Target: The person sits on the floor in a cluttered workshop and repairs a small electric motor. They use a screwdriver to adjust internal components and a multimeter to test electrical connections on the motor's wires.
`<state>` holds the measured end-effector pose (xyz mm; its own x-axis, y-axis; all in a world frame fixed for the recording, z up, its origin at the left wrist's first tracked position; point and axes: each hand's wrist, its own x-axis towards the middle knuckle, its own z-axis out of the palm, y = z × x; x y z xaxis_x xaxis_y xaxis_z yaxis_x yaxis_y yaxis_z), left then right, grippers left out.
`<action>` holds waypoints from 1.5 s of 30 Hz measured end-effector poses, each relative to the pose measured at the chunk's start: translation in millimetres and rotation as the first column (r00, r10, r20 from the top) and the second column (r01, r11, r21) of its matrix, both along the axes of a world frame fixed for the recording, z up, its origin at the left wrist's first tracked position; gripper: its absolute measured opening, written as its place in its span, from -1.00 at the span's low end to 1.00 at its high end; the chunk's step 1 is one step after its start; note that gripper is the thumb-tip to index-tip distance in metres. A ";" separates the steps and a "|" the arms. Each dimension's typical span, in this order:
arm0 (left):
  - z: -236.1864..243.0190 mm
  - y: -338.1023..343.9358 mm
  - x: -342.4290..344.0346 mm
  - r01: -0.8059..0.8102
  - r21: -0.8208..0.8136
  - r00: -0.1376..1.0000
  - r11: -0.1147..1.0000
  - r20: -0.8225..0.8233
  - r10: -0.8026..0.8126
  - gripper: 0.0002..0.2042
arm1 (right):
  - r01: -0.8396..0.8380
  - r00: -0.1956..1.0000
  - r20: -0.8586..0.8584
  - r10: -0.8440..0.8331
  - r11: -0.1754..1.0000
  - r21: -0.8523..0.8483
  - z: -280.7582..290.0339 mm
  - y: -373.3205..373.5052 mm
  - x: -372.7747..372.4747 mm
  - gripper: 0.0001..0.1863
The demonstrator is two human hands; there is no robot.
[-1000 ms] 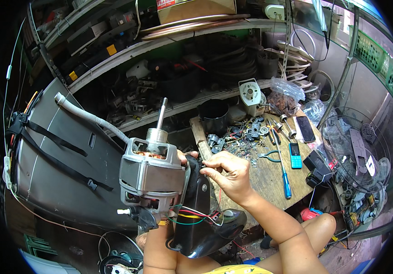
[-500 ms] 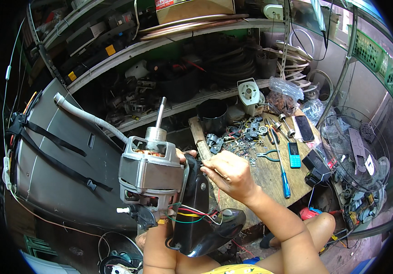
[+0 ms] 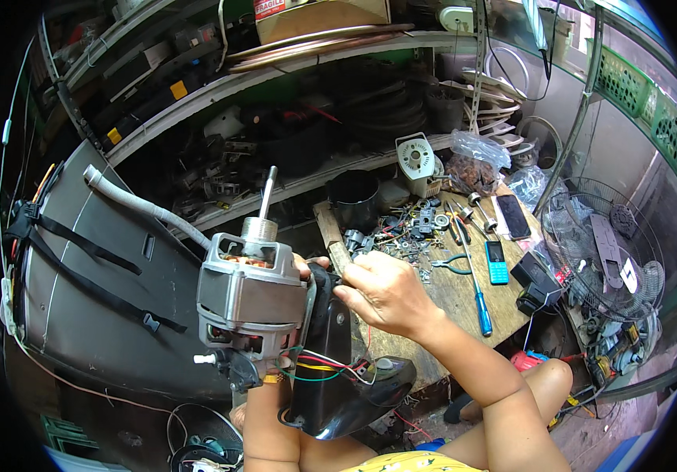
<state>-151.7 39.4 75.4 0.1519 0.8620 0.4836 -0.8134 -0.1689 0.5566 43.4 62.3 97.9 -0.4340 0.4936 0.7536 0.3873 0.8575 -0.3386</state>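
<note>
My left hand (image 3: 312, 266) grips an electric fan motor (image 3: 249, 293) from behind; only its fingertips show past the housing. The motor stands upright with its metal shaft (image 3: 269, 195) pointing up and a small black gearbox (image 3: 237, 368) at its lower side. Attached to its right is a black plastic fan neck (image 3: 329, 358), with red, yellow, green and white wires (image 3: 330, 368) hanging out. My right hand (image 3: 385, 295) is closed, thumb and forefinger pinched together at the upper edge of the neck. What sits between those fingertips is too hidden to make out.
A wooden table (image 3: 448, 330) bears loose parts, pliers (image 3: 455, 265), a blue-handled screwdriver (image 3: 483, 311), a blue keypad phone (image 3: 497, 263) and a dark smartphone (image 3: 514, 216). Fan guards (image 3: 637, 291) stand at right, a grey panel with straps (image 3: 94, 315) at left. Shelves cross the back.
The whole view has shifted slightly, so things appear a little further left. My right hand has turned a little at the neck, its fingers still pinched. My left hand keeps its hold on the motor.
</note>
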 end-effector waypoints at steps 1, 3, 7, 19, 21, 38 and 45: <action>-1.8 6.3 -8.2 0.050 -0.011 0.999 0.999 -0.021 -0.050 -0.53 | -0.001 1.000 -0.004 0.001 1.000 -0.013 1.6 -1.9 -0.7 -0.79; -8.0 7.0 -12.6 0.002 0.071 0.991 0.997 -0.132 0.008 -0.53 | 0.003 1.000 0.007 -0.003 1.000 -0.027 1.7 -1.6 -2.6 -0.82; 6.7 4.5 -4.6 -0.029 0.120 0.954 0.992 -0.292 0.063 -0.52 | -0.032 0.999 0.002 0.032 0.994 -0.105 -0.5 2.7 1.0 -0.79; -16.8 13.4 -9.8 -0.054 -0.107 0.989 0.993 -0.141 0.038 -0.55 | 0.853 0.492 0.811 -0.316 0.360 -0.377 -188.1 -32.6 204.3 -0.22; -12.2 18.2 -5.3 -0.072 -0.087 0.987 0.994 -0.150 0.059 -0.55 | 0.841 0.534 0.784 -0.317 0.295 -0.453 -200.3 -30.6 208.4 -0.26; 14.6 7.8 1.7 -0.054 0.079 0.985 0.995 -0.162 0.066 -0.52 | 0.629 0.737 0.263 -0.622 0.489 -0.605 -71.2 -121.9 243.6 -0.68; 16.1 9.6 9.1 -0.012 0.089 0.984 0.996 -0.177 0.028 -0.54 | 0.728 0.685 0.173 -0.708 0.671 -0.136 29.6 -154.4 291.6 -0.71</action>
<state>-142.6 48.9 91.5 0.2256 0.8216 0.5235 -0.6988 -0.2380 0.6746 335.0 -92.1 127.5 0.0477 0.8038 0.5929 0.8964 0.2274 -0.3804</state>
